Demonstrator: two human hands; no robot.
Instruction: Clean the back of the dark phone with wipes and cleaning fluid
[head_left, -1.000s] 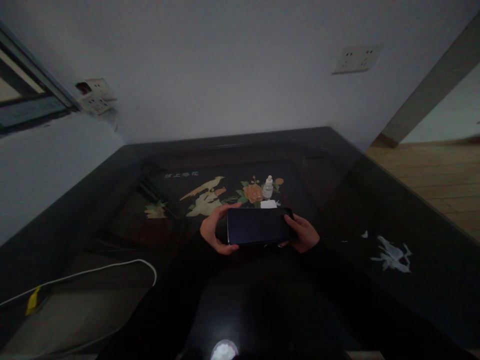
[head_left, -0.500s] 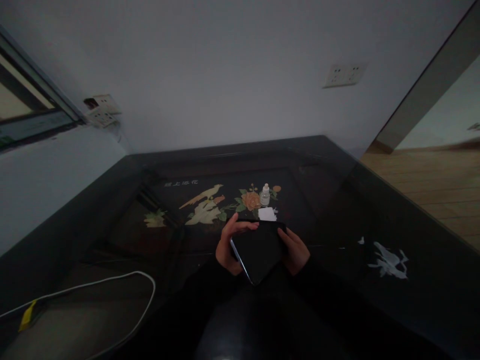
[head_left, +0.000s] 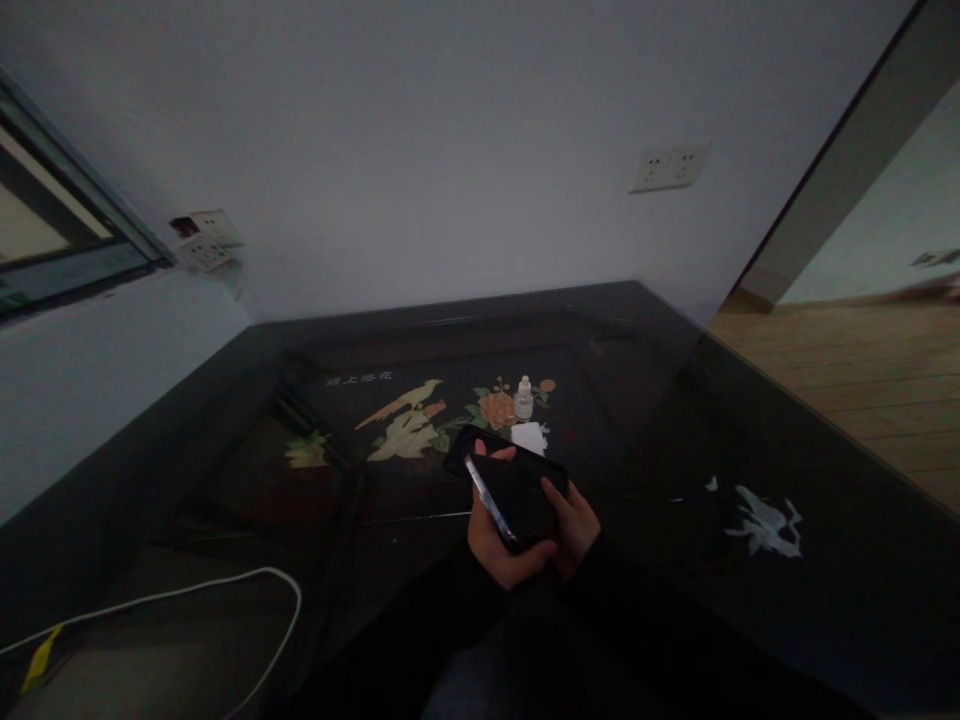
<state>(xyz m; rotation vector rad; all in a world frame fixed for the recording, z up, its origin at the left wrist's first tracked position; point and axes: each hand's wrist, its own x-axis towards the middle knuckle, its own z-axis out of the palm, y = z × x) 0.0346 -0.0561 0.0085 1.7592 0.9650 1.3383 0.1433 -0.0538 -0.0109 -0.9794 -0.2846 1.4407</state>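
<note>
A black phone (head_left: pixel 517 487) with a dark screen is held over the dark lacquered table (head_left: pixel 675 420), tilted with its top end toward the far left. My left hand (head_left: pixel 495 550) cups its lower left edge from beneath, fingers wrapped round it. My right hand (head_left: pixel 574 520) grips the lower right edge, a fingertip resting on the screen. Just beyond the phone lie a white folded cloth (head_left: pixel 529 437) and a small clear dropper bottle (head_left: pixel 523 399), both standing free on the table.
The table top carries a bird and flower inlay (head_left: pixel 420 415) and a white inlay (head_left: pixel 761 520) at right. A white cable (head_left: pixel 225 585) with a yellow tag loops at the near left. Wall sockets (head_left: pixel 667 167) hang behind; wooden floor lies to the right.
The phone has turned from lying crosswise to tilted nearly lengthwise, and both hands have slid down to its near end and drawn closer together.
</note>
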